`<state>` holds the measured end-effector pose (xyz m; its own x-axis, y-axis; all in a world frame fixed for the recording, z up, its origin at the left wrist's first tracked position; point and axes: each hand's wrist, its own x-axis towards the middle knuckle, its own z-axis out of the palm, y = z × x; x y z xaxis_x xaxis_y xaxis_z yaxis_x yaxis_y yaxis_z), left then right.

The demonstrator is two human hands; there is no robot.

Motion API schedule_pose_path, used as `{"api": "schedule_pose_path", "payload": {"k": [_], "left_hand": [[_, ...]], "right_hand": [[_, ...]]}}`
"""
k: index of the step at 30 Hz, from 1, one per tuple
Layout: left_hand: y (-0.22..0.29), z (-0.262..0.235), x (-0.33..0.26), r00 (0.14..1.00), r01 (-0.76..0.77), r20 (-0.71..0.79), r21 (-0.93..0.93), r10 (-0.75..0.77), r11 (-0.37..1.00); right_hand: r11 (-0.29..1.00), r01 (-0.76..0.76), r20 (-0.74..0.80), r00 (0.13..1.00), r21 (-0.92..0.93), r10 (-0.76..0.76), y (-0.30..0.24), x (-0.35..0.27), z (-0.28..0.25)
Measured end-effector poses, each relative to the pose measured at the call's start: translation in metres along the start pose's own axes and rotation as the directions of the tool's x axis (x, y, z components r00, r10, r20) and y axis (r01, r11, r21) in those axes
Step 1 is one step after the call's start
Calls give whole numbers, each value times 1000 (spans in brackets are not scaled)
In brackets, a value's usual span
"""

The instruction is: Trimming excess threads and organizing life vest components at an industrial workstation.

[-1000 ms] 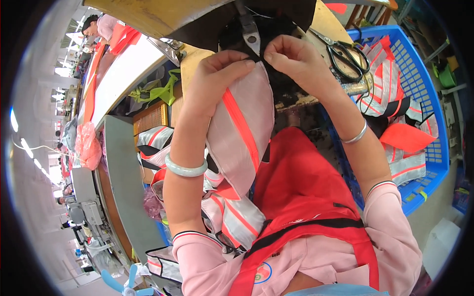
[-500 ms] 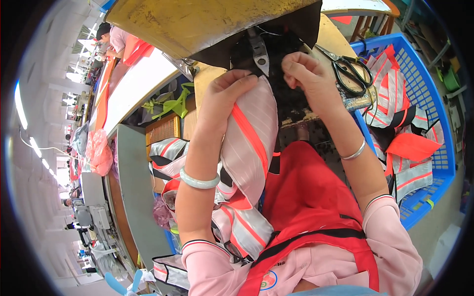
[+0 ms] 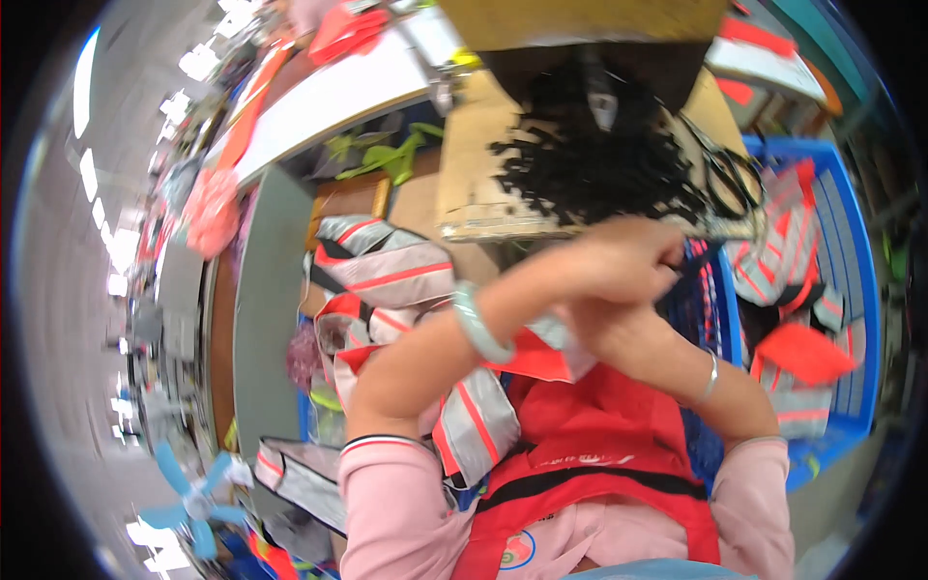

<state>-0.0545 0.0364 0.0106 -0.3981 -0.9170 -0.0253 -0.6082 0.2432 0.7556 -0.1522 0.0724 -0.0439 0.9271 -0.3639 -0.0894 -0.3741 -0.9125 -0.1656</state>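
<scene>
My forearms are crossed in front of my chest. My left hand (image 3: 628,259), a pale green bangle on its wrist, reaches over to the right with fingers curled, close to the blue basket's (image 3: 855,290) rim. Under that forearm lies my right hand (image 3: 594,327), mostly hidden, with a silver bracelet on its wrist. A grey fabric piece with orange stripes (image 3: 476,418) hangs from between both hands down over my red apron (image 3: 619,435); its top edge is bunched under the left wrist.
A heap of black straps (image 3: 599,169) lies on the wooden sewing table (image 3: 464,184), with scissors (image 3: 727,179) to its right. The basket holds several grey-and-orange pieces (image 3: 773,261). More of them are stacked at my left (image 3: 387,266). A blue fan (image 3: 193,495) stands low left.
Both hands have come down from the sewing machine toward my chest and crossed, the left swinging right over the right. The striped piece came with them, and my view tilted down.
</scene>
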Motion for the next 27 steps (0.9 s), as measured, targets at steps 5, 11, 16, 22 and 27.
{"api": "schedule_pose_path", "payload": {"k": [5, 11, 16, 22, 27], "left_hand": [[-35, 61, -81, 841, 83, -519, -162, -156, 983], [-62, 132, -253, 707, 571, -656, 308, -264, 761], [-85, 134, -308, 626, 647, -754, 360, -198, 672], [-105, 125, -340, 371, 826, -843, 108, -390, 553], [-111, 112, -326, 370, 890, -857, 218, -357, 400]], "right_hand": [[924, -120, -215, 954, 364, 208, 20, -38, 28], [778, -20, -274, 930, 628, 245, 20, -103, 36], [745, 144, -361, 922, 652, 138, 7, -107, -6], [767, 49, -423, 855, 640, 298, 33, -158, -33], [909, 87, -397, 913, 408, 90, 26, -165, -55]]}}
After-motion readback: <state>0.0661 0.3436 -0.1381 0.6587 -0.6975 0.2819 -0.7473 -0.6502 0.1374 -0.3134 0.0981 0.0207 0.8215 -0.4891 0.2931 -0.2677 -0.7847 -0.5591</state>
